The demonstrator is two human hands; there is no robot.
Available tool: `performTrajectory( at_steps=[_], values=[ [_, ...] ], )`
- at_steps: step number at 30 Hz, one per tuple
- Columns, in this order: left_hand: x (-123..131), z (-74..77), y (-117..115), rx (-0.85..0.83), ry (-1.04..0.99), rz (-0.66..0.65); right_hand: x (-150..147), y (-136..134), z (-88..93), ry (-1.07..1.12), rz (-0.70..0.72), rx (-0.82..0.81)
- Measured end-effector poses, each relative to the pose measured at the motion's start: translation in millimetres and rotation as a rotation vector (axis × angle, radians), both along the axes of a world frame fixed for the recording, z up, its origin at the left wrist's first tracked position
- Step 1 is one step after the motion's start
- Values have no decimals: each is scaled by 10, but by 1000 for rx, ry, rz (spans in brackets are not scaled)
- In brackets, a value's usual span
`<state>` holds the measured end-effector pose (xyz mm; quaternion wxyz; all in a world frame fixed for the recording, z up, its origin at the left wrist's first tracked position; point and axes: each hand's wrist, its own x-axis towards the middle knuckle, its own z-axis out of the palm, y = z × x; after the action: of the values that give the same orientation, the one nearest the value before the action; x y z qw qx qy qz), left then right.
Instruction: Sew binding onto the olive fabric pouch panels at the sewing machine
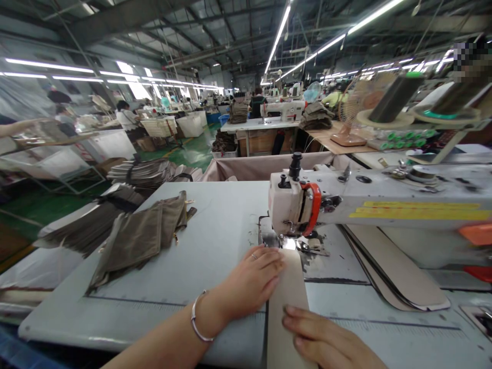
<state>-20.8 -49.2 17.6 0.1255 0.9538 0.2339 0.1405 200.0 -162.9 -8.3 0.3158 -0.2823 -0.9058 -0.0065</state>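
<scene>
A long beige panel with a dark edge (289,297) lies on the sewing machine's bed, its far end under the machine head (290,205) at the lit needle area. My left hand (253,279) rests on the panel's left side close to the presser foot, fingers stretched out and lying flat. Nearer to me, my right hand (326,335) touches the panel's right edge with extended fingers. The needle itself is hard to make out. Right of the head, a few similar rounded beige panels (400,266) lie stacked beneath the machine arm.
A brown fabric piece with brass-coloured hardware (146,236) lies on the table's left. Bundled dark panels (92,218) are stacked beyond that edge. Behind the table is a pinkish fabric-lined bin (246,166). Thread cones (397,97) and a fan (355,110) stand at right.
</scene>
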Motion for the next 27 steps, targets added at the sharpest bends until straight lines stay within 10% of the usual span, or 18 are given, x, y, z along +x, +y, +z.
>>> performTrajectory(
  at_steps=[6, 27],
  values=[
    [23, -52, 10, -27, 28, 41, 132, 78, 14, -273, -221, 49],
    [26, -119, 61, -35, 93, 104, 259, 351, -145, -88, -403, -221]
  ],
)
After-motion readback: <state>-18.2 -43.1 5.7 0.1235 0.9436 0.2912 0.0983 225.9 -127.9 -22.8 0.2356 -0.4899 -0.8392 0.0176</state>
